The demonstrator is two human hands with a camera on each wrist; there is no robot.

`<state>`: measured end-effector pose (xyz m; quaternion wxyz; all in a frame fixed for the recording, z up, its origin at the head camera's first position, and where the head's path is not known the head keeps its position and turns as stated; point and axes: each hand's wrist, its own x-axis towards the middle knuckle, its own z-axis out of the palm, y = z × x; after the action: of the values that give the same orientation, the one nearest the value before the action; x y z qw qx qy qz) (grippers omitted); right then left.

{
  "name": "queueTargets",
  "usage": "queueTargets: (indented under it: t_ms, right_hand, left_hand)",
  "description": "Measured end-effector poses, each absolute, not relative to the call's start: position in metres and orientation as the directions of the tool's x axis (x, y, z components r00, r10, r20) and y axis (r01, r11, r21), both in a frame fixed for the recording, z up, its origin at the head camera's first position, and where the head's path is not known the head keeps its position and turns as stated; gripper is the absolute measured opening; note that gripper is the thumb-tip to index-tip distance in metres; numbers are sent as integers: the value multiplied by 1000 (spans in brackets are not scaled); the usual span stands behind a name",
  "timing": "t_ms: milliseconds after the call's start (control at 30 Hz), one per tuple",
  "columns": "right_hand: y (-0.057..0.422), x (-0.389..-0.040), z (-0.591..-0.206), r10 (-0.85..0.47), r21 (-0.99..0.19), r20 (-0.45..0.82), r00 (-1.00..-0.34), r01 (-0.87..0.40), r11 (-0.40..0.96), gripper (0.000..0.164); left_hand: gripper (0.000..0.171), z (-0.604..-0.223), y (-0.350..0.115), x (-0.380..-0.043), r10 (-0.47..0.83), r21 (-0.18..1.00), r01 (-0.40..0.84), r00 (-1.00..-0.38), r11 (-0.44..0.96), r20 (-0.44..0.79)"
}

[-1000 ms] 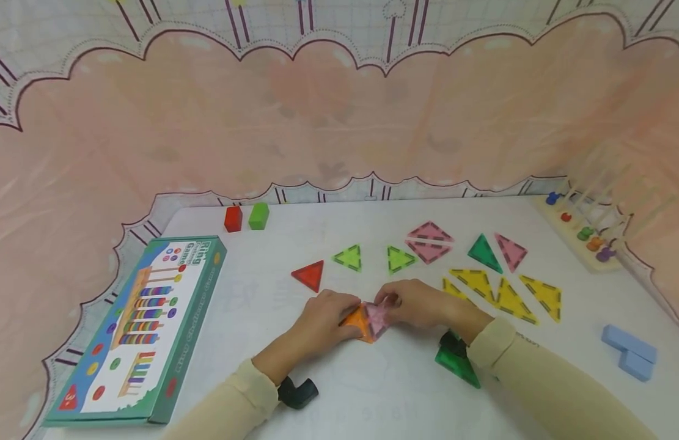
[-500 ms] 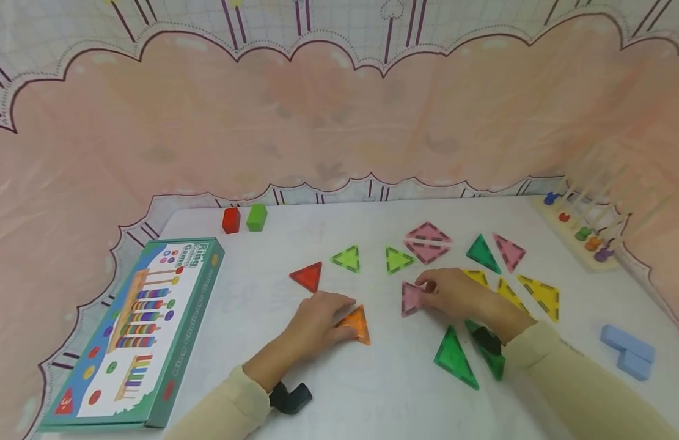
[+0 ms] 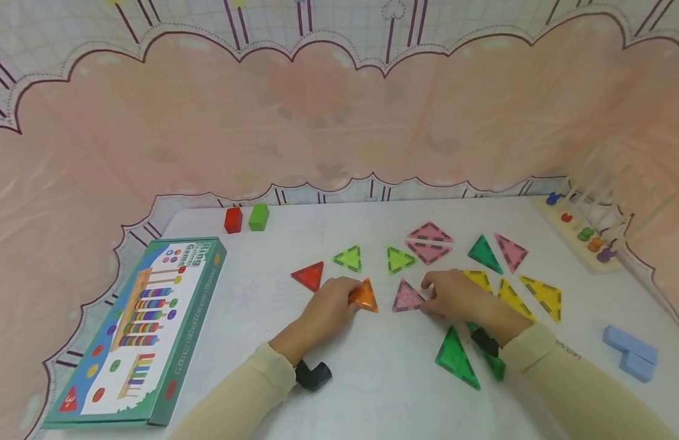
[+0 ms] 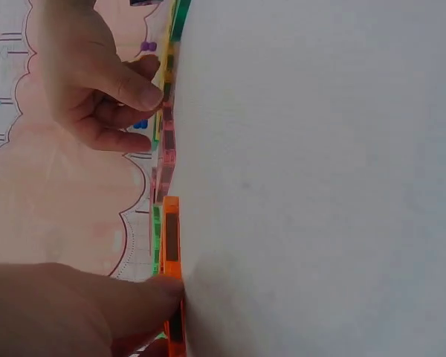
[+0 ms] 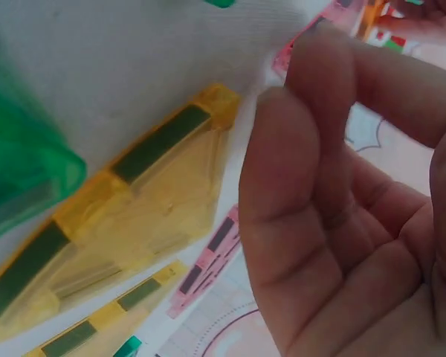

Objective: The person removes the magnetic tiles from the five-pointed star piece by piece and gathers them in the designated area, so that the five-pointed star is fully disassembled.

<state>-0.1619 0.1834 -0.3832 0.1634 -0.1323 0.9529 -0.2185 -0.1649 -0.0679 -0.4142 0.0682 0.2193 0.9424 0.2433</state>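
My left hand (image 3: 329,305) pinches an orange triangular magnetic tile (image 3: 365,297) by its left side, close over the white table. In the left wrist view the thumb presses the orange tile's edge (image 4: 172,238). Just to the right, my right hand (image 3: 455,298) has curled fingers at the right corner of a pink triangular tile (image 3: 406,297). The tile's left part lies uncovered. A gap separates the orange and pink tiles. Behind them are a red triangle (image 3: 308,276) and two lime-green triangles (image 3: 347,258).
Yellow triangles (image 3: 544,297) lie beside and partly under my right hand, green ones (image 3: 456,360) below it. More pink tiles (image 3: 429,251) lie farther back. A Ring Challenge Game box (image 3: 146,330) stands left. Blue blocks (image 3: 631,352) and a pegged board (image 3: 578,238) are right.
The orange and pink tiles have come apart. The right hand has drawn the pink one rightward, and it has turned. The left hand has shifted the orange tile up and slightly right.
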Motion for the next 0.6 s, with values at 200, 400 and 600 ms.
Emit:
queueTargets:
  t_ms: [200,400,600]
  right_hand:
    - [181,-162,-382,-332,-475,-224,-916,-195,858,38]
    - [191,-160,-368,-342,-503,-172,-924,-216,837,45]
    - [207,-156,-343,-310,-498,-123,-943,-211,841,55]
  left_hand:
    - [34,-413,-62,-175,455,489,390,-890,781,-17]
    - [40,-392,-74,-179,406,452,364,-914,814,3]
    - [56,-362,-98,-183,333,402,322,-942,857,46]
